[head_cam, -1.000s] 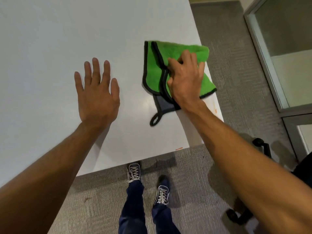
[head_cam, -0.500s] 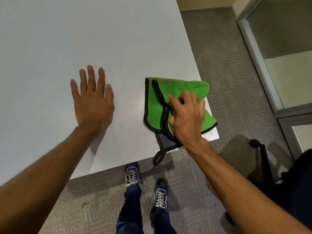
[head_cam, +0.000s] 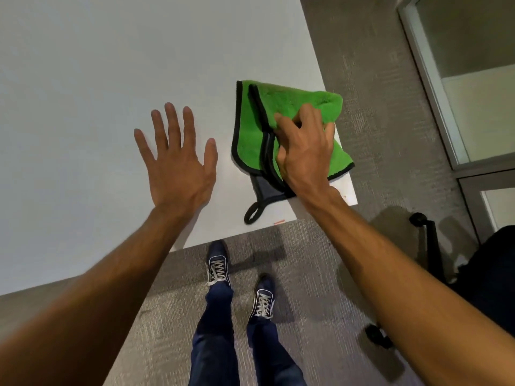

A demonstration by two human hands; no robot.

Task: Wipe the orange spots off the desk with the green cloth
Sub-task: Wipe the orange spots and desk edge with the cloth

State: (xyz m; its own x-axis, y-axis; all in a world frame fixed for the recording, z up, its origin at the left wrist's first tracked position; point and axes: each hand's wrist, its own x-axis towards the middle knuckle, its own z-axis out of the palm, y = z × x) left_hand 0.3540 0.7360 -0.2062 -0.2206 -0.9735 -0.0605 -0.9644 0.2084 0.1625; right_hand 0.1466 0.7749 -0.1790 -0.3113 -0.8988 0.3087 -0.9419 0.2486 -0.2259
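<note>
A folded green cloth (head_cam: 295, 107) with black trim and a black loop lies on the near right corner of the white desk (head_cam: 111, 65). My right hand (head_cam: 303, 151) presses down on it, fingers bunched into the fabric. My left hand (head_cam: 178, 160) rests flat on the desk to the cloth's left, fingers spread, holding nothing. A short orange mark (head_cam: 278, 222) shows at the desk's front edge just below the loop. A faint orange spot (head_cam: 344, 196) sits near the right corner, beside my wrist.
Grey carpet (head_cam: 362, 65) runs along the desk's right and front sides. A black office chair (head_cam: 451, 263) stands at the right. A glass partition (head_cam: 468, 79) is at the far right. My feet (head_cam: 239, 285) stand below the desk's front edge.
My right hand has slid the cloth away from the front edge, so the loop lies on the desk again and the orange mark at the edge shows. My left hand stays flat.
</note>
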